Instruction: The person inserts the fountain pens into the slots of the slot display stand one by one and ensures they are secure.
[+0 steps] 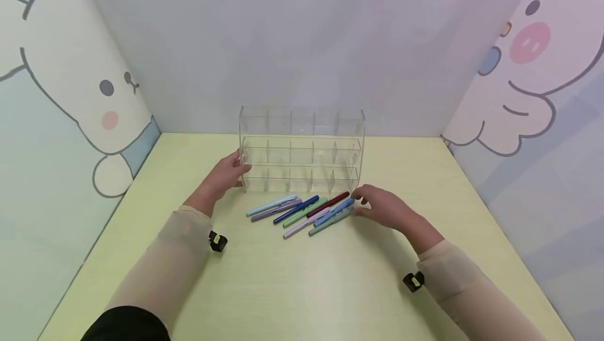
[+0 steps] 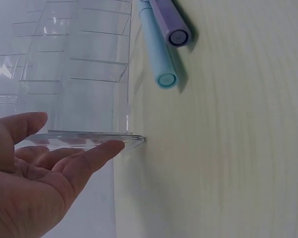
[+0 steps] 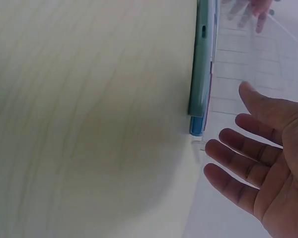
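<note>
A clear plastic rack (image 1: 302, 142) with three stepped tiers of compartments stands at the back of the table. My left hand (image 1: 225, 176) holds its left side panel, thumb on the inner side and fingers along the outer face, as the left wrist view shows. Several pens lie in a loose slanted row in front of the rack, among them a light blue pen (image 1: 269, 206), a dark blue pen (image 1: 296, 210), a dark red pen (image 1: 329, 204) and a grey-green pen (image 3: 201, 64). Beside their right ends, my right hand (image 1: 384, 207) hovers with relaxed, parted fingers and holds nothing.
The pale yellow table (image 1: 302, 288) meets a grey back wall (image 1: 302, 42). Side walls with cartoon animals (image 1: 528, 68) close in the table left and right. A small black device (image 1: 218, 241) sits at each wrist.
</note>
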`<state>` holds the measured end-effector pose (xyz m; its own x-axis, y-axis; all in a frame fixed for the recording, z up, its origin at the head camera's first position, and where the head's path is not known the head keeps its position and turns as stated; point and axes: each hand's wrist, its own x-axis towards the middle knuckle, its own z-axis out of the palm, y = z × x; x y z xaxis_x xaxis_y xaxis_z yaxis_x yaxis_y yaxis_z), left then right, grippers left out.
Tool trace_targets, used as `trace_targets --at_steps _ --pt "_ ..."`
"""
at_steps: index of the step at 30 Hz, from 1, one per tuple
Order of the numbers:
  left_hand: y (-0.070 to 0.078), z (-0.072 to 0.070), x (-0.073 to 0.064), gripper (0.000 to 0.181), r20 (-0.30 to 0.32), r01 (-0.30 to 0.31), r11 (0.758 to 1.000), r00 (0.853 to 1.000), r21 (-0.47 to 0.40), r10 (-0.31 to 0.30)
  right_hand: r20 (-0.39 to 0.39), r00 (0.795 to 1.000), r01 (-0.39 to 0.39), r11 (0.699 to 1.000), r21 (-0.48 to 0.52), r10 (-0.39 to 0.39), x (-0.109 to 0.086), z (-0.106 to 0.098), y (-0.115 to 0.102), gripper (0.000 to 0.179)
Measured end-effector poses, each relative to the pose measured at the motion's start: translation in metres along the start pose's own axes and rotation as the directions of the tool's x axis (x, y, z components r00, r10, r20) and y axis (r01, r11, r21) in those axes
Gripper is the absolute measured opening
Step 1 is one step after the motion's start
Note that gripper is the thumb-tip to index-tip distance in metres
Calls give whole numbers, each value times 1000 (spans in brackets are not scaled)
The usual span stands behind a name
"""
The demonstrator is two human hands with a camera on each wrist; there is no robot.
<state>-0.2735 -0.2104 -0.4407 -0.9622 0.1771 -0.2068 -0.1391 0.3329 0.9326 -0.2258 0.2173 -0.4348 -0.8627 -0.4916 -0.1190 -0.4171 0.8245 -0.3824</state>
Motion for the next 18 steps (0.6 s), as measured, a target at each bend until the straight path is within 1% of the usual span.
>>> trace_targets --at_steps 4,7,9,14,16,18 --pt "1 -1 -3 68 13 0 1000 1000 -14 0 33 999 43 996 -82 -40 5 6 0 33" --pt "2 -1 -6 68 21 -3 1000 1000 -29 4 41 997 66 991 -116 -62 10 10 1 31" --pt "9 -1 -11 68 33 5 999 999 -41 -3 49 996 75 988 -136 -69 13 13 3 29" --pt "7 -1 -10 67 42 2 999 999 -51 0 74 993 100 981 -164 -89 19 18 5 28" --pt "1 -1 -6 67 36 -13 999 999 -47 15 69 990 134 974 -181 -123 20 19 5 26" --pt "1 0 -6 68 33 -20 999 999 -43 22 61 986 166 967 -194 -157 21 20 5 23"
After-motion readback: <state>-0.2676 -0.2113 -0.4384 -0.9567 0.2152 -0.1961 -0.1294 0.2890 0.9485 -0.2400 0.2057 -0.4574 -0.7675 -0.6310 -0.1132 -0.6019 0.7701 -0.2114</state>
